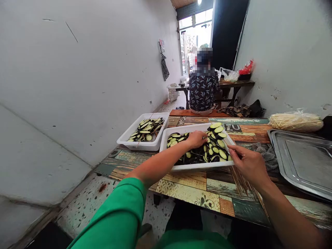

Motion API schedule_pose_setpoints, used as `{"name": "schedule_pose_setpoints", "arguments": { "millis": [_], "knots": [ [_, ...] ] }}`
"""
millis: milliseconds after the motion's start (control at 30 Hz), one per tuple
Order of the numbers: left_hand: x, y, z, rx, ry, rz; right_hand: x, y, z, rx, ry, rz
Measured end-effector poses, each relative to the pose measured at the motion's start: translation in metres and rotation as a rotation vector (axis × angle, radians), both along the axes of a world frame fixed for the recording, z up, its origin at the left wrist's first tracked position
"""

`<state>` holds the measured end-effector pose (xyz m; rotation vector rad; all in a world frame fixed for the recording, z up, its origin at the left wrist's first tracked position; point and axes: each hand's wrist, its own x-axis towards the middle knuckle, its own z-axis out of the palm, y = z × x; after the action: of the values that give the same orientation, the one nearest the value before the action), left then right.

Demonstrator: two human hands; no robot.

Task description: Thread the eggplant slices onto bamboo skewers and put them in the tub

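In a white plastic tub (199, 167) lie many dark-skinned eggplant slices (210, 151) with pale green flesh. My left hand (196, 139) reaches over the tub, its fingers curled down among the slices; what they grip is hidden. At the tub's right rim my right hand (246, 162) is closed in a pinch on a thin wooden skewer (227, 144) that points up and left over the slices. Beneath that hand, a bundle of bare skewers (240, 180) lies on the patterned wooden table (185, 188).
To the left stands a second white tub (123, 141) holding skewered eggplant (146, 129). On the right are metal trays (306, 159), a grey cloth (265, 155) and a bagged pale bundle (295, 121). A person (203, 90) sits ahead, back turned, at another table (240, 84).
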<state>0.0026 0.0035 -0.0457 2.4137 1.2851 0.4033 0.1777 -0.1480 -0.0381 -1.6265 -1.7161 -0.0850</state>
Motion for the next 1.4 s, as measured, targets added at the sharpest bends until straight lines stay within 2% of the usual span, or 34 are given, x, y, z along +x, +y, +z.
{"name": "schedule_pose_setpoints", "arguments": {
  "millis": [133,200,300,367,467,567,633,733,867,1067,1267,1400],
  "knots": [
    [0.008,-0.007,-0.015,0.019,0.28,-0.064,0.001,0.001,-0.002,-0.007,-0.001,-0.001],
    [0.008,-0.007,-0.016,-0.028,0.292,-0.066,0.002,0.001,-0.002,0.001,0.0,0.008],
    [0.0,0.002,-0.008,-0.084,0.202,-0.054,0.003,0.0,-0.002,0.02,-0.001,0.024],
    [-0.007,0.011,-0.001,-0.155,0.071,-0.046,0.004,0.0,-0.001,0.026,-0.015,0.024],
    [-0.016,0.019,0.009,-0.318,-0.314,0.006,0.004,-0.001,0.0,0.017,-0.06,0.034],
    [-0.019,0.018,0.017,-0.584,-0.736,0.134,0.003,-0.003,0.0,-0.002,-0.101,0.063],
    [-0.018,0.014,0.022,-0.754,-0.942,0.213,0.003,-0.003,-0.001,-0.01,-0.122,0.07],
    [-0.018,0.012,0.029,-0.876,-1.157,0.33,0.003,-0.004,-0.002,-0.021,-0.147,0.068],
    [-0.02,0.015,0.032,-0.933,-1.279,0.416,0.002,-0.005,-0.001,-0.026,-0.142,0.071],
    [-0.02,0.018,0.033,-0.935,-1.309,0.495,0.0,-0.006,0.0,-0.027,-0.137,0.063],
    [-0.022,0.014,0.038,-0.859,-1.294,0.489,0.002,-0.004,-0.003,-0.021,-0.129,0.063],
    [-0.022,0.013,0.04,-0.858,-1.342,0.425,0.002,-0.003,-0.003,-0.021,-0.148,0.064]
  ]
}}
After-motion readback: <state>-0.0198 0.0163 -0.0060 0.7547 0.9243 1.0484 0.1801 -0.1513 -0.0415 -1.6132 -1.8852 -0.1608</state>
